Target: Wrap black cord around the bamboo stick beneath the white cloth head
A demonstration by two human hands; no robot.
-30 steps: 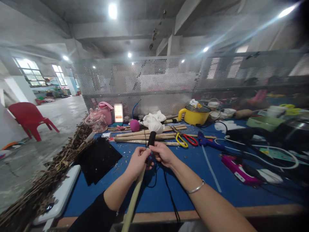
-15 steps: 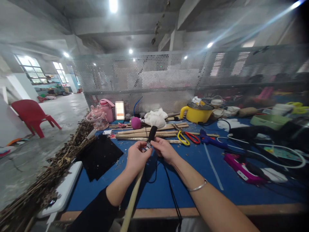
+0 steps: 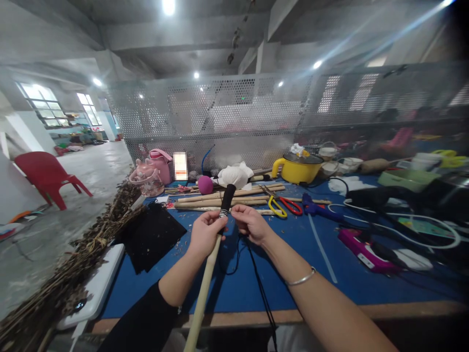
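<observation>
My left hand [image 3: 207,232] is closed around a pale wooden stick [image 3: 205,293] that slants up from the bottom edge. Black wrapping [image 3: 227,197] covers the stick's upper end, with black-and-white bands just above my left thumb. Close by on the right, my right hand [image 3: 252,225] is pinched on a thin black cord [image 3: 256,274]; its fingertips hide the exact grip. The cord loops below this hand and hangs over the table's front edge. Behind the wrapped end is a bunched white cloth [image 3: 236,175]; I cannot tell whether they touch.
Wooden sticks [image 3: 198,200], yellow-and-red-handled scissors [image 3: 277,207] and a purple ball [image 3: 205,185] lie behind my hands. Black cloth [image 3: 154,239], a white power bank [image 3: 98,278] and dried stems [image 3: 80,249] are left. A yellow pot [image 3: 302,169] and magenta power strip [image 3: 366,252] sit right.
My right fingers have drawn slightly away from the wrapping, and a gap now shows. The stick's wrapped end has shifted a little left and up.
</observation>
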